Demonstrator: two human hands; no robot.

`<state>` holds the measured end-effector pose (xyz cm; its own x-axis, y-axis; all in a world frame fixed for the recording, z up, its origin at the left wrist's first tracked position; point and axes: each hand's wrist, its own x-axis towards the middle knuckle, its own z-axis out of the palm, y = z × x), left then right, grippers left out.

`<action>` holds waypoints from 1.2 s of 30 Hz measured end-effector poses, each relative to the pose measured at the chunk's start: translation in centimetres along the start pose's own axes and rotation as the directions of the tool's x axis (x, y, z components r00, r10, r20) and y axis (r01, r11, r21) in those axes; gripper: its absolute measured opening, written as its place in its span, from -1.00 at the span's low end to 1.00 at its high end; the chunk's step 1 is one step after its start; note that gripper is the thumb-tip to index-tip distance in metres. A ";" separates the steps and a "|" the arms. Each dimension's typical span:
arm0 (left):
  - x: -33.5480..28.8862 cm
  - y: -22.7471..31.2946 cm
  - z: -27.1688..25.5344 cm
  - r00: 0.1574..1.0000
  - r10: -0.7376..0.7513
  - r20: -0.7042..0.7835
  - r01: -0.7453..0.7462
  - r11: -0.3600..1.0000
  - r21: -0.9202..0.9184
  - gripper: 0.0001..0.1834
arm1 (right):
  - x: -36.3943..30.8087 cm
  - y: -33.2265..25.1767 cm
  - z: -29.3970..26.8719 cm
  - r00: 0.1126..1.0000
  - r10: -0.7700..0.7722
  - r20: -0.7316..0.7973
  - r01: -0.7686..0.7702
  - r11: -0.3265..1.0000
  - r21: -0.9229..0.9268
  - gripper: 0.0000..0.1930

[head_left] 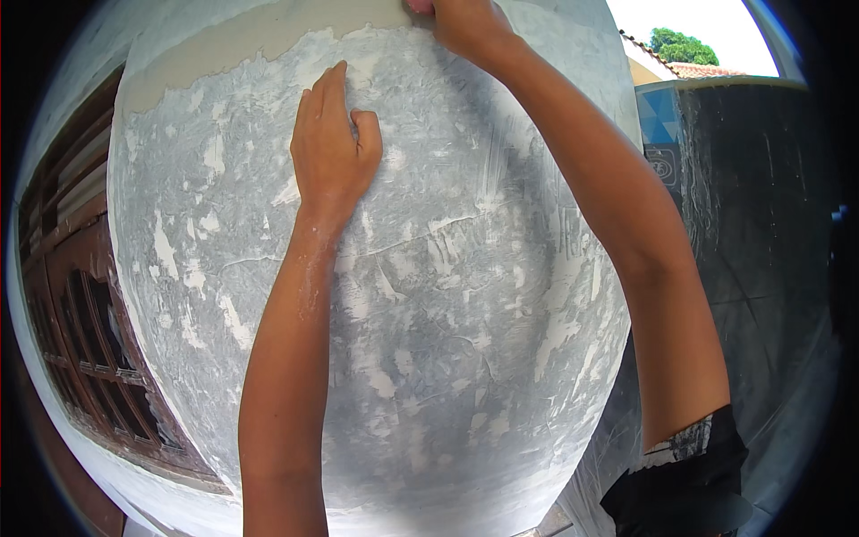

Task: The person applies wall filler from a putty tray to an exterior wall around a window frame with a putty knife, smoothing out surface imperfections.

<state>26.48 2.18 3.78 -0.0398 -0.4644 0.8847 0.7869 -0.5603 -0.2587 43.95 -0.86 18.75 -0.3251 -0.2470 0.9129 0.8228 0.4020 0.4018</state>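
In front of me stands a patchy grey and white plastered wall (429, 295), with bare smears and ridges in its coating. My left hand (335, 143) lies flat against it, fingers stretched upward and thumb apart, with nothing in it. Higher up, my right hand (467, 27) reaches to the top edge of the view, next to a smoother beige-grey band (268, 45) of coating. A bit of a pinkish-red thing (420, 5) shows at its fingers. The fingers are mostly cut off by the picture's edge, so the thing's kind cannot be made out.
At the left is a brown wooden window frame (89, 313) with bars. A dark panel (752, 197) with a blue-patterned strip (659, 116) stands at the right, beyond the wall's edge. Roof tiles (702, 70) and a green tree (682, 45) show behind it.
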 end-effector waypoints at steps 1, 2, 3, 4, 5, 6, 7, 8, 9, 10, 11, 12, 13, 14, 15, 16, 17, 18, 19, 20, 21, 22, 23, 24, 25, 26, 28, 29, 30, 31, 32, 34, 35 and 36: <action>-0.1 -0.2 -0.1 1.000 -0.024 0.019 0.024 1.000 0.017 -0.43 | 0.2 0.6 0.9 0.995 -0.054 0.081 0.059 0.997 -0.059 -0.79; -0.3 -0.6 -0.5 0.998 -0.053 0.038 0.051 0.998 0.038 -0.43 | -0.8 -1.1 0.8 0.995 -0.055 0.084 0.059 0.997 -0.049 -0.79; -0.4 -0.9 -0.8 0.997 -0.057 0.042 0.055 0.997 0.046 -0.43 | -2.6 -2.8 1.0 0.992 -0.071 0.108 0.081 0.993 -0.089 -0.81; -0.5 -1.2 -1.3 0.997 -0.059 0.052 0.056 0.997 0.053 -0.43 | -3.9 -4.8 0.9 0.988 -0.088 0.130 0.104 0.987 -0.125 -0.80; -0.4 -1.2 -1.3 0.997 -0.056 0.056 0.053 0.998 0.045 -0.43 | -4.3 -5.8 0.6 0.988 -0.089 0.128 0.106 0.986 -0.127 -0.80; -0.3 -1.2 -1.3 0.997 -0.054 0.054 0.052 0.998 0.046 -0.43 | -4.5 -6.7 0.3 0.986 -0.115 0.124 0.125 0.989 -0.077 -0.79; -0.4 -1.2 -1.2 0.997 -0.051 0.053 0.049 0.998 0.049 -0.43 | -4.6 -7.0 0.0 0.983 -0.137 0.120 0.142 0.989 -0.034 -0.79; -0.4 -1.1 -1.1 0.997 -0.048 0.054 0.045 0.997 0.055 -0.43 | -3.8 -6.6 -0.1 0.984 -0.135 0.119 0.140 0.989 -0.038 -0.79; -0.3 -1.0 -0.9 0.997 -0.045 0.055 0.042 0.998 0.053 -0.43 | -2.2 -5.6 0.0 0.986 -0.162 -0.034 0.163 0.986 0.033 -0.83; -0.2 -0.7 -0.5 0.999 -0.028 0.033 0.027 0.999 0.041 -0.43 | -0.6 -4.2 0.1 0.967 -0.177 -0.186 0.196 0.976 0.092 -0.83; -0.1 -0.5 -0.3 1.000 -0.010 0.011 0.009 0.999 0.034 -0.43 | 0.6 -3.0 0.4 0.987 -0.116 -0.108 0.099 0.984 -0.145 -0.84; 0.0 -0.2 -0.1 1.000 -0.006 0.010 0.005 1.000 0.027 -0.43 | 1.0 -1.7 0.7 0.987 -0.114 -0.111 0.096 0.984 -0.152 -0.84; -0.1 -0.3 -0.2 1.000 -0.020 0.017 0.019 0.999 0.027 -0.43 | 1.0 -1.7 0.9 0.996 -0.090 0.002 0.089 0.987 -0.134 -0.83; -0.1 -0.4 -0.3 0.999 -0.033 0.024 0.033 0.999 0.024 -0.43 | 1.0 -1.6 1.0 0.991 -0.067 0.115 0.080 0.990 -0.119 -0.82; 0.0 -0.5 -0.3 0.999 -0.032 0.025 0.031 0.999 0.024 -0.43 | 0.2 -1.4 1.1 0.991 -0.065 0.114 0.079 0.990 -0.119 -0.82; -0.1 -0.8 -0.7 0.999 -0.035 0.025 0.035 0.999 0.026 -0.43 | -1.8 -3.1 0.8 0.990 -0.106 0.096 0.115 0.990 -0.086 -0.82; -0.2 -1.0 -1.2 0.999 -0.036 0.022 0.035 0.999 0.027 -0.43 | -3.7 -4.9 0.1 0.986 -0.147 0.073 0.151 0.987 -0.056 -0.78; -0.2 -1.1 -1.3 0.999 -0.036 0.021 0.035 0.999 0.031 -0.43 | -5.1 -5.9 -0.7 0.974 -0.205 0.097 0.208 0.978 -0.013 -0.78; -0.3 -1.0 -1.1 0.999 -0.038 0.038 0.036 0.998 0.046 -0.43 | -5.5 -6.2 -1.1 0.977 -0.167 0.135 0.174 0.984 -0.037 -0.78; -0.3 -1.0 -1.0 0.998 -0.041 0.055 0.037 0.997 0.063 -0.42 | -5.6 -6.3 -1.2 0.977 -0.128 0.171 0.140 0.988 -0.061 -0.77; -0.4 -1.1 -1.1 0.998 -0.041 0.055 0.038 0.997 0.065 -0.42 | -5.0 -5.8 -1.1 0.977 -0.129 0.171 0.141 0.988 -0.059 -0.77; 0.0 -0.7 -0.7 0.998 -0.040 0.039 0.039 0.999 0.032 -0.43 | -3.9 -4.2 -1.5 0.989 -0.143 0.024 0.142 0.990 0.022 -0.77; 0.0 -0.4 -0.5 0.999 -0.042 0.031 0.042 0.999 0.009 -0.44 | -2.7 -2.6 -1.5 0.983 -0.141 -0.122 0.155 0.981 0.113 -0.76; 0.0 -0.3 -0.5 0.999 -0.041 0.033 0.040 0.999 0.010 -0.44 | -1.3 -0.9 -0.8 0.990 0.105 -0.092 -0.089 0.984 0.157 -0.78; 0.0 -0.5 -0.5 0.999 -0.036 0.029 0.036 0.999 0.024 -0.44 | -1.1 -0.6 -1.4 0.991 0.127 -0.039 -0.125 0.991 0.045 -0.75; -0.1 -0.7 -0.5 0.999 -0.031 0.026 0.031 0.999 0.036 -0.44 | -0.9 -0.3 -2.2 0.988 0.154 0.011 -0.153 0.986 -0.071 -0.71; 0.0 -0.7 -0.3 0.999 -0.023 0.023 0.022 0.999 0.037 -0.43 | -2.5 0.5 -2.2 0.998 0.045 0.036 -0.041 0.995 -0.087 -0.77; -0.1 -0.7 -0.3 0.999 -0.019 0.025 0.018 0.999 0.042 -0.43 | -3.8 0.2 -1.9 0.996 -0.064 0.067 0.071 0.993 -0.095 -0.76; -0.2 -0.8 -0.4 0.999 -0.020 0.029 0.019 0.999 0.044 -0.43 | -5.1 -0.4 -1.0 0.990 -0.048 0.130 0.073 0.979 -0.192 -0.79; -0.3 -1.0 -0.8 0.999 -0.034 0.040 0.032 0.998 0.050 -0.43 | -6.8 -2.4 -1.4 0.980 -0.139 0.140 0.158 0.979 -0.128 -0.71; -0.2 -1.0 -0.9 0.998 -0.044 0.046 0.042 0.998 0.050 -0.43 | -7.8 -3.7 -2.0 0.963 -0.229 0.141 0.241 0.968 -0.072 -0.61; -0.1 -1.2 -1.2 0.998 -0.038 0.043 0.035 0.997 0.063 -0.43 | -6.6 -4.5 -2.4 0.982 -0.169 0.088 0.170 0.986 -0.003 -0.74; -0.1 -1.0 -1.0 0.998 -0.034 0.044 0.031 0.998 0.062 -0.43 | -6.3 -4.4 -2.7 0.994 -0.095 0.048 0.092 0.994 0.058 -0.82; -0.2 -0.8 -0.8 0.998 -0.032 0.045 0.030 0.998 0.054 -0.43 | -4.8 -3.0 -2.2 0.987 -0.122 -0.103 0.134 0.984 0.115 -0.84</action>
<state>25.33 2.13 3.53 -0.0375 -0.4152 0.9090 0.8172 -0.5363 -0.2112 44.02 -2.82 13.01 -0.3735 -0.3838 0.8445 0.7128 0.4639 0.5261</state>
